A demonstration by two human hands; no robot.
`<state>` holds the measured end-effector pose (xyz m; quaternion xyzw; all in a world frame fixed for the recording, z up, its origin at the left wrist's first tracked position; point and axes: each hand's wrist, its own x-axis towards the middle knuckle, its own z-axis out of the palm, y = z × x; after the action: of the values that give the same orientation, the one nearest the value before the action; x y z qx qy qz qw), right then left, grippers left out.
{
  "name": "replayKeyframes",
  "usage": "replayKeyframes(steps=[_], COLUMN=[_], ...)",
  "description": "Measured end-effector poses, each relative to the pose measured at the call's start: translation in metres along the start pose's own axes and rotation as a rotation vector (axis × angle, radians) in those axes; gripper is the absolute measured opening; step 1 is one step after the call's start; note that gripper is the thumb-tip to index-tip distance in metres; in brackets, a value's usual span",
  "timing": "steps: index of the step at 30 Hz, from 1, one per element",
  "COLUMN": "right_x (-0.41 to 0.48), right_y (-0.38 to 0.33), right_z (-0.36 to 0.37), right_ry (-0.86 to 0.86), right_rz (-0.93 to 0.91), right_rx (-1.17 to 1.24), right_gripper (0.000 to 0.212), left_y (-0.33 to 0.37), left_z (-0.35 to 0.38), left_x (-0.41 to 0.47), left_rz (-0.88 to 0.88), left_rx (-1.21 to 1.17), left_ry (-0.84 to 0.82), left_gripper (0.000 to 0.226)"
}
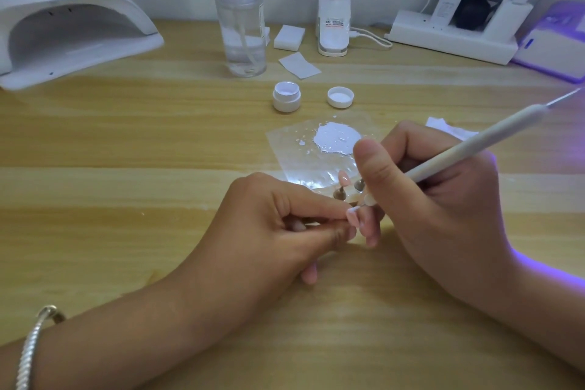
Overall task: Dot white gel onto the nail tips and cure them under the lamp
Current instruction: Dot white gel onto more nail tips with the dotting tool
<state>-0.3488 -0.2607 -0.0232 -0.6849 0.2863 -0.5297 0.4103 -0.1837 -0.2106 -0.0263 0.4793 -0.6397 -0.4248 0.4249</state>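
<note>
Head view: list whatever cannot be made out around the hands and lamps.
All head view.
- Dotting pen: working end partly behind the right hand, too small.
- Nail tip: mostly covered by left hand; its surface too small.
- Purple-lit lamp: cut off by right edge.
- Bottle label: blurred.

right hand [437, 209] dots pen [468, 149], seemingly onto nail tip [352, 216]

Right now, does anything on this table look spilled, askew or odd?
Nothing looks damaged. The white gel sits on the clear sheet with stray specks to its left, more like a palette than a spill. The gel jar stands open, its lid upturned beside it, while the lamp at the right edge glows purple.
</note>
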Motion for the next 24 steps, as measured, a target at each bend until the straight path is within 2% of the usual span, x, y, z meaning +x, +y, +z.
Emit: replayKeyframes(steps=[7, 13, 18, 21, 24], right_x=[0.001, 0.002, 0.005, 0.006, 0.005], right_y=[0.0, -0.004, -0.009, -0.012, -0.01], right_z=[0.0, -0.002, -0.001, 0.001, 0.0], right_ry=[0.021, 0.104, 0.209, 0.213, 0.188], right_rz=[-0.007, -0.047, -0.12, -0.166, -0.133], right_rx=[0.017, 0.034, 0.094, 0.122, 0.095], right_gripper=[0.037, 0.038, 0.035, 0.031, 0.033], left_y=[0.0, -0.001, 0.0, 0.0, 0.001], left_z=[0.001, 0.002, 0.003, 0.003, 0.003], left_x=[0.0, 0.0, 0.0, 0.0, 0.0], left_rz=[0.014, -0.028, -0.04, -0.038, -0.032], left_rx=[0.012, 0.007, -0.003, -0.01, -0.004], left_ry=[0.036, 0.062, 0.067, 0.07, 0.063], left_gripper=[0.02, 0.008, 0.01, 0.012, 0.012])
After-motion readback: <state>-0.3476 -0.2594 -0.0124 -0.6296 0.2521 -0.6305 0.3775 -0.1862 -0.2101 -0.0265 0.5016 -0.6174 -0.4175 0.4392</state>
